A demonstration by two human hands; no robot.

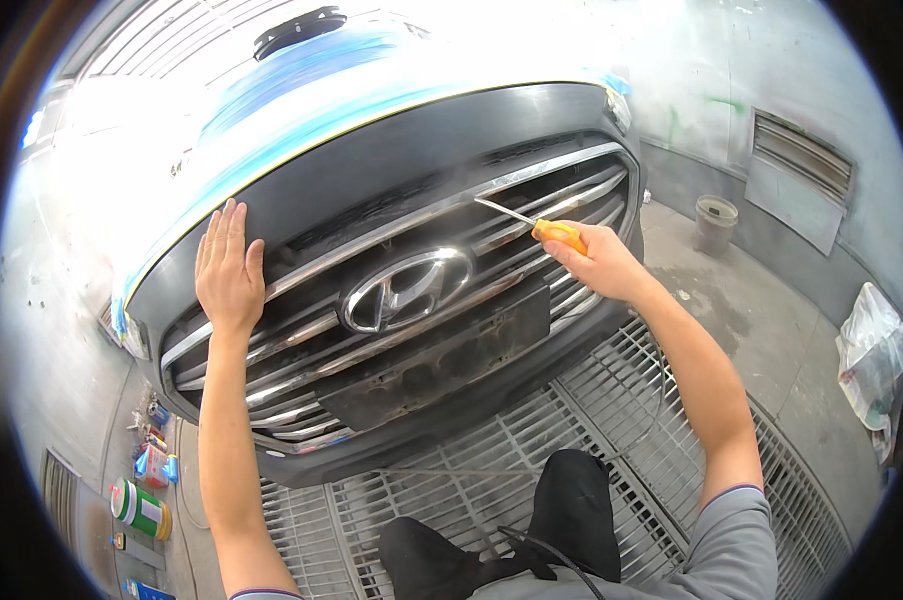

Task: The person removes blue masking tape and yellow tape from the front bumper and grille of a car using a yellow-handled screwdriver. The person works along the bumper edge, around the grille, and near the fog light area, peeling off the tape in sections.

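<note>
A car's dark grey front bumper (371,160) fills the middle, with a chrome-barred grille (301,345) and an oval emblem (408,290) at its centre. My left hand (230,270) lies flat on the bumper's left upper part, fingers stretched and pointing up, partly over the grille's edge. My right hand (596,260) is closed round the yellow handle of a screwdriver (561,236). Its metal shaft points left and up, and the tip is at the upper chrome bar, right of the emblem. Whether the tip touches the bar I cannot tell.
Blue and clear masking film (301,85) covers the car behind the bumper. Metal floor grating (451,510) lies under my knees. A bucket (714,224) and a plastic bag (871,345) stand at the right; a green-and-white can (139,508) and several containers are at the left.
</note>
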